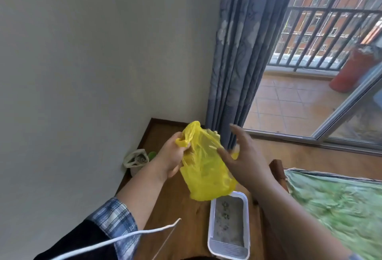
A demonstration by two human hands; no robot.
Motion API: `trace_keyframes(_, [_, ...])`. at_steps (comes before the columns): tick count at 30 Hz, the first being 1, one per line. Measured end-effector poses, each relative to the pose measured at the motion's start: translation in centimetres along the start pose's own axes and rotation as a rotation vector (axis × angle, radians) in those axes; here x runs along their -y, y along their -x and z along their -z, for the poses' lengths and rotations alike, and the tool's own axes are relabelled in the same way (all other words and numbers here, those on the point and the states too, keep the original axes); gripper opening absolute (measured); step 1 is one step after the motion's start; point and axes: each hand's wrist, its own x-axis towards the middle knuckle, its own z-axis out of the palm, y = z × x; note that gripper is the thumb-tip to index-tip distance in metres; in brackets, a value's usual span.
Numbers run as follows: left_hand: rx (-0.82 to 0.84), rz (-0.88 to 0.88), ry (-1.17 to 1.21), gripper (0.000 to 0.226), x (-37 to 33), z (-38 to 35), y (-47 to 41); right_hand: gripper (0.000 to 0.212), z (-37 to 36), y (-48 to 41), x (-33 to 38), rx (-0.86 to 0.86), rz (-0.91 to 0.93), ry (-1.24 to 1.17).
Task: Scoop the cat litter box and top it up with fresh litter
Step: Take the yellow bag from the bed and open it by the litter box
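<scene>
Two hands on one yellow bag (204, 168) mid-frame: the left hand (173, 156) pinches the bunched top, and the right hand (244, 156) lies against its side with fingers spread loose, gripping nothing. The litter box (211, 224) sits on the floor at lower centre, clumps unscooped. Looks like waste-bag prep; the next move probably needs the mouth pulled open first.

cam: head-worn, single | faces: forward and down | near: left hand (172, 157), right hand (247, 156) | farther below: litter box (227, 249)
</scene>
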Motion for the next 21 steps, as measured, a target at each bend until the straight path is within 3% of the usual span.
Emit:
trace_keyframes(4, [-0.021,0.035,0.164,0.026,-0.1,-0.1,0.0,0.097,-2.7,-2.3,-2.3,0.447,-0.327,0.033])
trace_keyframes(9, [-0.066,0.028,0.146,0.012,0.8,0.6,0.0,0.063,-5.0,-2.4,-3.3,0.821,-0.367,0.027])
trace_keyframes(11, [-0.086,0.025,0.093,0.007,1.3,1.2,-0.1,0.062,-5.3,-2.2,-3.5,0.868,-0.396,-0.050])
trace_keyframes(13, [-0.138,0.039,0.067,0.033,1.5,2.1,-0.4,0.066,-5.5,-2.2,-3.7,0.906,-0.406,-0.055])
trace_keyframes(15, [-0.144,0.050,0.059,0.044,1.5,3.1,-1.2,0.072,-5.8,-2.4,-3.6,0.957,-0.395,-0.054])
trace_keyframes(17, [-0.134,0.037,0.056,0.036,1.3,3.9,-2.1,0.076,-6.6,-2.6,-3.1,0.981,-0.349,0.007])
trace_keyframes(19, [-0.153,-0.001,0.048,0.010,0.9,4.7,-2.8,0.070,-8.3,-2.8,-2.3,0.938,-0.278,0.129])
trace_keyframes(21, [-0.170,-0.012,0.013,0.011,0.5,6.3,-3.7,0.056,-10.6,-3.5,-1.8,0.852,-0.238,0.257])
